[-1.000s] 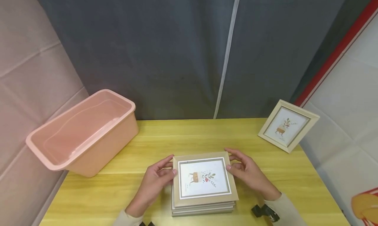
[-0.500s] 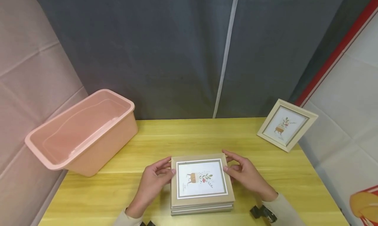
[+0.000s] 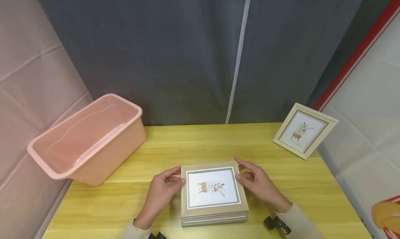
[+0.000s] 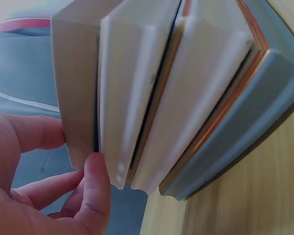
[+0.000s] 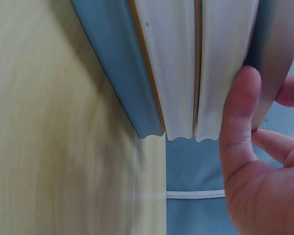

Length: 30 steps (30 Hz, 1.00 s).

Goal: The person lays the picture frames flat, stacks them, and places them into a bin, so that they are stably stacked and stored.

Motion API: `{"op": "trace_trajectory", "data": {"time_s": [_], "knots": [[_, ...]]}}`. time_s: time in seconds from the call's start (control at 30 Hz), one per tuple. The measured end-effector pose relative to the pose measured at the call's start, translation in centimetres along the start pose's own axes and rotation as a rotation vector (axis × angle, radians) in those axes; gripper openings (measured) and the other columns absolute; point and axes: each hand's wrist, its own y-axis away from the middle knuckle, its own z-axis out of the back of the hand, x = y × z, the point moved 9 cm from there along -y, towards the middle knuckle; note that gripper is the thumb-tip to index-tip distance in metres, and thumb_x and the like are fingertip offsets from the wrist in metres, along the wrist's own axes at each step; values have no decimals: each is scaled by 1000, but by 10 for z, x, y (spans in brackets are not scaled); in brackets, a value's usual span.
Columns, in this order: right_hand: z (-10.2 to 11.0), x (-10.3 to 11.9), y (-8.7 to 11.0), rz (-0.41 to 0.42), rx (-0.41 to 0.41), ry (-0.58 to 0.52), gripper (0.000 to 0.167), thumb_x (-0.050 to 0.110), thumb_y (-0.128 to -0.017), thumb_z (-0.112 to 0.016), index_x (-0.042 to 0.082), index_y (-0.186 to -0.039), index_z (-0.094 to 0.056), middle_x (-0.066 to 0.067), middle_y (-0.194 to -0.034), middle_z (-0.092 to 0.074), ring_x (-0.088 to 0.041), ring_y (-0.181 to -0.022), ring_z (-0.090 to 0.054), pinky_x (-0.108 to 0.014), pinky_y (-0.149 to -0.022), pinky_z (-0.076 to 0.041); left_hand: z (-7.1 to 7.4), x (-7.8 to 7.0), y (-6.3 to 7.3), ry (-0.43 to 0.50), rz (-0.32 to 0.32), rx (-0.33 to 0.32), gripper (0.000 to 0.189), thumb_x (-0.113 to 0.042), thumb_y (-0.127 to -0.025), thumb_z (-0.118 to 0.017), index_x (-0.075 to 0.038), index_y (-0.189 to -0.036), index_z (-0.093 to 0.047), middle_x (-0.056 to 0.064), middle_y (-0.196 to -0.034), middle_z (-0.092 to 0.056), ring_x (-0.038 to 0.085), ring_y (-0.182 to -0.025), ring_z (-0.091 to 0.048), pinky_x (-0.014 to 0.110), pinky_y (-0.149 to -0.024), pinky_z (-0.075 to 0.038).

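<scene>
Top frame: the beige picture frame (image 3: 213, 188) lies face up on the stack at the table's near middle; its print shows a plant in a brown legged pot, turned sideways.
My left hand (image 3: 159, 194): holds the top frame by its left edge, thumb on the upper face, the other fingers bent at the side.
My right hand (image 3: 262, 183): holds the same frame by its right edge, thumb on top, index finger at the far right corner.
Below my fingers: two whitish frames, the upper one (image 4: 132, 98) and the lower one (image 4: 201, 83), then a blue-grey frame (image 4: 235, 122) on the table; a dark gap runs under the top frame, and I can't tell whether it touches the next one.
Table (image 3: 200, 141): yellow, wood-grained.
Far left: a pink tub (image 3: 112, 155).
Far right: another picture frame (image 3: 301, 131), propped tilted, its print showing a similar plant.
Behind: a dark grey cloth (image 3: 156, 51) with a pale strip (image 3: 240, 55) running down it.
</scene>
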Motion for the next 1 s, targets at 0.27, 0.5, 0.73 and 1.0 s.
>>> {"op": "trace_trajectory", "data": {"time_s": [0.27,0.5,0.73,1.0], "knots": [[1,0,-2,23,-47,69,60,10,-100,-71,-3,-154,-48,-23,-122,-54,-7,-70,-62,-34,-51,-59,-1,4,-2,14,-3,14,49,-16,-88,-86,-13,-135,-71,4,-131,-72,18,-103,-70,24,-70,-58],[3,-2,-3,16,-39,83,61,12,-100,-72,-3,-154,-49,-23,-125,-56,-9,-73,-64,-33,-54,-59,-2,6,-2,40,-17,32,55,-13,-88,-85,-11,-140,-67,4,-134,-69,20,-106,-68,25,-67,-58],[3,-3,-3,7,-13,86,59,15,-102,-71,-4,-154,-48,-24,-128,-57,-9,-78,-67,-35,-60,-61,-6,10,-3,80,-14,69,57,-12,-91,-82,-9,-144,-63,7,-142,-64,20,-109,-65,25,-74,-59],[9,-5,0,7,-2,48,56,15,-104,-69,-1,-154,-50,-27,-134,-57,-15,-79,-70,-38,-65,-64,-9,13,-4,98,-25,88,55,-16,-93,-80,-9,-145,-62,9,-144,-63,24,-116,-62,27,-87,-57]]}}
